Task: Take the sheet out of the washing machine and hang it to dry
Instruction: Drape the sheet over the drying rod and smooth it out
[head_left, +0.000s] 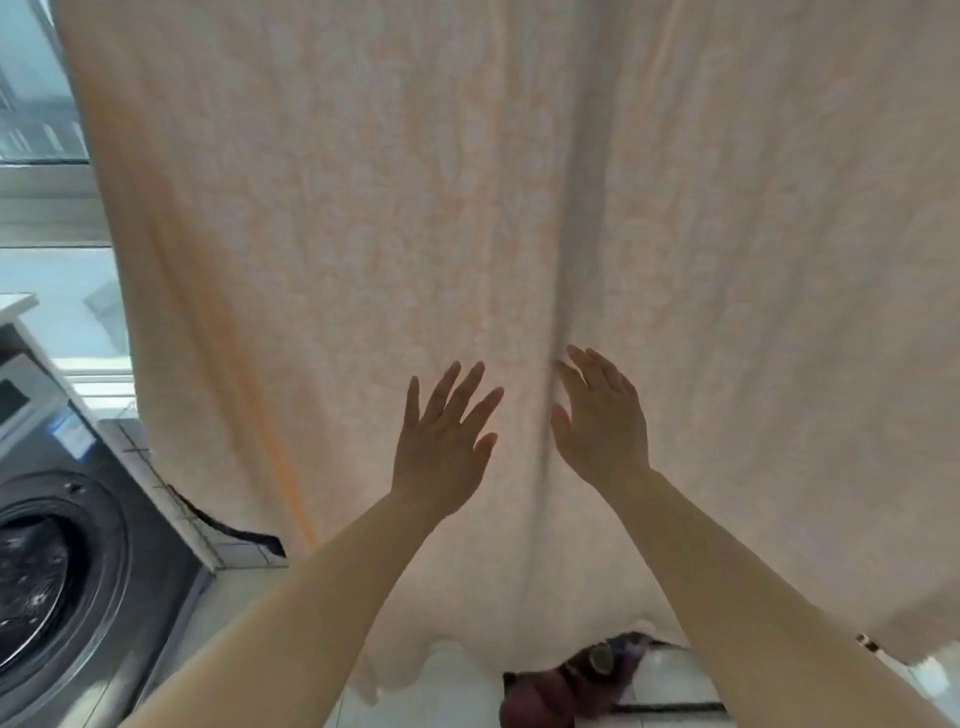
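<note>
A large pale peach sheet (395, 218) hangs in front of me and fills most of the view, its lower edge near the floor. A long vertical fold runs down its middle. My left hand (441, 441) is raised with fingers spread straight against the cloth, just left of the fold. My right hand (602, 415) is held up at the fold with fingers straight, holding nothing. The grey washing machine (67, 545) stands at the lower left, its round door facing me. What the sheet hangs from is out of view.
A window (36, 104) and a white tiled ledge (171, 499) lie at the left behind the machine. A dark reddish object (566, 686) lies on the light floor under the sheet's lower edge.
</note>
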